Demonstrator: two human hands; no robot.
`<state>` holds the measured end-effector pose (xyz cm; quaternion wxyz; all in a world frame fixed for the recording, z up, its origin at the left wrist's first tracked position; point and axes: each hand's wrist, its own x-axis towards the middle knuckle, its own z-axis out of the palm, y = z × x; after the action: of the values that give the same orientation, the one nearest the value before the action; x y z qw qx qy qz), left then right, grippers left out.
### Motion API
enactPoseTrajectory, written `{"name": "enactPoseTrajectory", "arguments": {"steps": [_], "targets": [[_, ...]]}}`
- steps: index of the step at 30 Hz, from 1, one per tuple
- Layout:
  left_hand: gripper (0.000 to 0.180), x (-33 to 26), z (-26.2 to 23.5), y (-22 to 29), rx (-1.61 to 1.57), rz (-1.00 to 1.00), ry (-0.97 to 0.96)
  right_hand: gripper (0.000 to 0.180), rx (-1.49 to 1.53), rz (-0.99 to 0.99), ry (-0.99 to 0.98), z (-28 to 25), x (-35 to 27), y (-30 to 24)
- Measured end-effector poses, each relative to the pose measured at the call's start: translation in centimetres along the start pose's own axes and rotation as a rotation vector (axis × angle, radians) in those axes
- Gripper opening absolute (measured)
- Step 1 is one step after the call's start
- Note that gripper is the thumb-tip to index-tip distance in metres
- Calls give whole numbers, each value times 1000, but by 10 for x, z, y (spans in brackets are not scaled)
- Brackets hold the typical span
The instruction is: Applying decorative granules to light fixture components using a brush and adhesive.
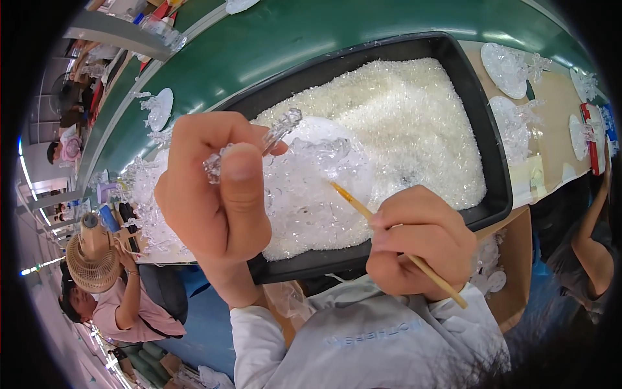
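My left hand is raised over the left part of a black tray, thumb and fingers closed on a clear, bumpy plastic ornament. Behind that piece shows a white round disc with clear shapes on it; whether it is joined to the held ornament I cannot tell. In my right hand is a thin wooden-handled brush, held like a pen. Its yellowish tip points up and left toward the disc. Glittering clear-white flakes fill the tray.
Clear ornaments on white discs stand right of the tray; another is at the left. More clear pieces are heaped beside the tray. A cardboard box is below right. A fan and other people are nearby.
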<state>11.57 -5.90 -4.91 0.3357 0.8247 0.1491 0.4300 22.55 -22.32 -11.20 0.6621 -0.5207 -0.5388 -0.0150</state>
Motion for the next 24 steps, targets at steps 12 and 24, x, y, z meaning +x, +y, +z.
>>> {"name": "enactPoseTrajectory", "arguments": {"steps": [12,24], "targets": [[33,1,-1,-2,-16,-6,-39,25,53,-22,42,6,3,1],[29,4,2,0,46,-15,-54,26,-20,-61,6,13,8,6]]}}
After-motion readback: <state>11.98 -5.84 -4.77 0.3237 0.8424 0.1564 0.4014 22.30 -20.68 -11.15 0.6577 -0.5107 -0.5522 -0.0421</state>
